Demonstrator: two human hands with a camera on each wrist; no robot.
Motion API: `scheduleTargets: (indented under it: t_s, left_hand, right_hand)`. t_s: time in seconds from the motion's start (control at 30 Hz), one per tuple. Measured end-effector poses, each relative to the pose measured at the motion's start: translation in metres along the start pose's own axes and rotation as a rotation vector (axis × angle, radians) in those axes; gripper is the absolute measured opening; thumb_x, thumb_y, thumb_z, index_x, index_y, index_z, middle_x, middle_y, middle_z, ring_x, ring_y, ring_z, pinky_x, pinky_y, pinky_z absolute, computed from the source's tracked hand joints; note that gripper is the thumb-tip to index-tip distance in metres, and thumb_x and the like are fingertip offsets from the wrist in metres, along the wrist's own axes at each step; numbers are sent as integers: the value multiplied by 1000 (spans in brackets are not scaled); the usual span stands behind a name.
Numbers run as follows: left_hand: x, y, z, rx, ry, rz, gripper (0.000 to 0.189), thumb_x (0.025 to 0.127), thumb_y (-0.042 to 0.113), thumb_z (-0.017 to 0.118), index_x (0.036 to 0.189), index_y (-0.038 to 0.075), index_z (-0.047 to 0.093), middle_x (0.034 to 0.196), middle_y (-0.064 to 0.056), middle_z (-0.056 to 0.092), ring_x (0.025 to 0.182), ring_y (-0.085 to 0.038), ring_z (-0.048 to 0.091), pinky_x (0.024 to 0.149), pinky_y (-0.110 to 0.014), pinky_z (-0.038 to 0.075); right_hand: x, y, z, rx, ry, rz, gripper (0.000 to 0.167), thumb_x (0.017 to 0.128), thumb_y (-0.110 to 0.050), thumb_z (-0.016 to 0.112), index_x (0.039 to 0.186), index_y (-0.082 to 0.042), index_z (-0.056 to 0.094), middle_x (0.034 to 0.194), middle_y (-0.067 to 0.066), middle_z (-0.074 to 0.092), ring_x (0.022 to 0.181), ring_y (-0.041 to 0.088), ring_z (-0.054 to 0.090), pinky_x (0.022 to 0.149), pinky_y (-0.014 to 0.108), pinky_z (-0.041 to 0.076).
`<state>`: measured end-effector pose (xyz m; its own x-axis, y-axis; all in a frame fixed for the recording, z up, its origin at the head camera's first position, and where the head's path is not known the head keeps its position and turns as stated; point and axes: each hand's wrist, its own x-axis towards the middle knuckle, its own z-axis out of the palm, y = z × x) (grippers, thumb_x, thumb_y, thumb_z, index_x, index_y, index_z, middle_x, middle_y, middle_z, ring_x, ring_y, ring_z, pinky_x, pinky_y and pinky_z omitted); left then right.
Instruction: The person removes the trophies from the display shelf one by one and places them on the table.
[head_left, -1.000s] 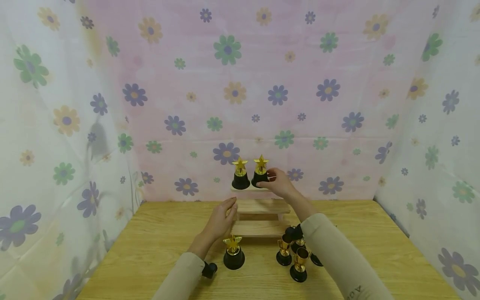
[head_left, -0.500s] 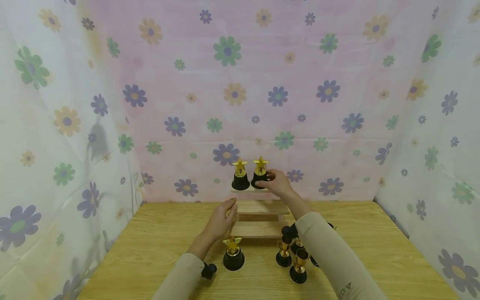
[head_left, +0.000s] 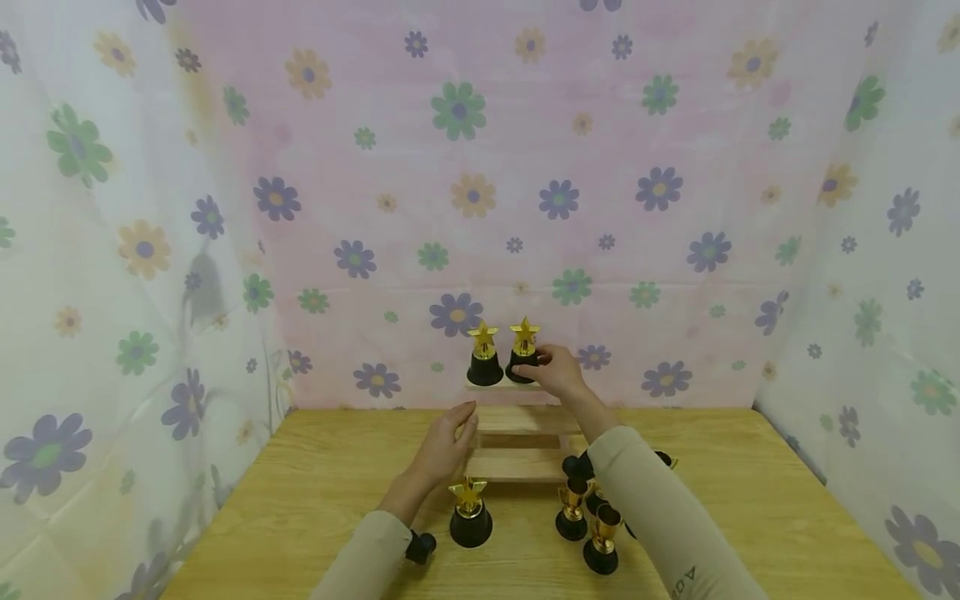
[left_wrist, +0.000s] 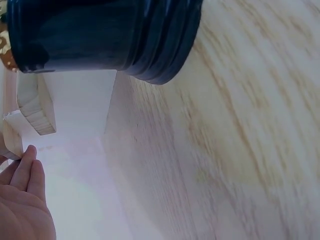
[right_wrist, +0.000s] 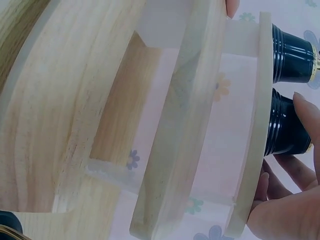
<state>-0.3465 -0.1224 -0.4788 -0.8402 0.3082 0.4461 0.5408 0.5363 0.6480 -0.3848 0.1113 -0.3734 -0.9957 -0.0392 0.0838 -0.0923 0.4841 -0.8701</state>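
A three-step wooden stand (head_left: 523, 464) is at the middle of the table. My right hand (head_left: 558, 372) pinches the black base of a gold star trophy (head_left: 520, 360) at the right of the top step. In the right wrist view the thumb and fingers lie around that black base (right_wrist: 286, 122), which stands on the step. Beside it on the same step is a matching star trophy (head_left: 485, 367). At the stand's left side, my left hand (head_left: 444, 443) has nearly straight fingers, their tips at the end of a step. A third star trophy (head_left: 471, 527) stands on the table near my left forearm.
Several gold cup trophies (head_left: 603, 537) with black bases stand right of the stand's front, partly hidden by my right sleeve (head_left: 652, 492). Behind the wooden table (head_left: 322, 467) hangs a flowered pink cloth (head_left: 360, 183), with white flowered cloth at both sides.
The scene sits slightly lower in the head view. My right forearm has shifted a little left, while both hands keep their places at the trophy and the stand.
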Motion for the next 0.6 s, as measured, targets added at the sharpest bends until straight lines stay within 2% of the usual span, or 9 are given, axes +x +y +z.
scheduleTargets:
  t_s: [0.13,0.33,0.6]
  left_hand:
    - [0,0,1,2,-3,-12,48,112,24,46,146,-8,50,151,-27,48,139,-40,49,116,-53,39]
    - [-1,-2,2,15,6,17,47,111,23,47,145,-9,51,149,-27,50,137,-41,50,115,-54,40]
    - [0,-1,2,5,12,22,47,111,23,47,144,-10,51,148,-29,50,137,-42,50,115,-55,40]
  right_hand:
    - [-1,0,1,-2,8,-3,70,94,-29,76,151,-1,47,148,25,51,137,43,47,110,57,45]
    - [0,3,1,6,6,14,70,94,-29,77,151,-2,48,149,24,51,138,42,46,110,56,45]
    - [-1,-1,-3,18,-7,20,70,95,-28,75,152,-1,45,151,25,48,139,43,45,112,56,44]
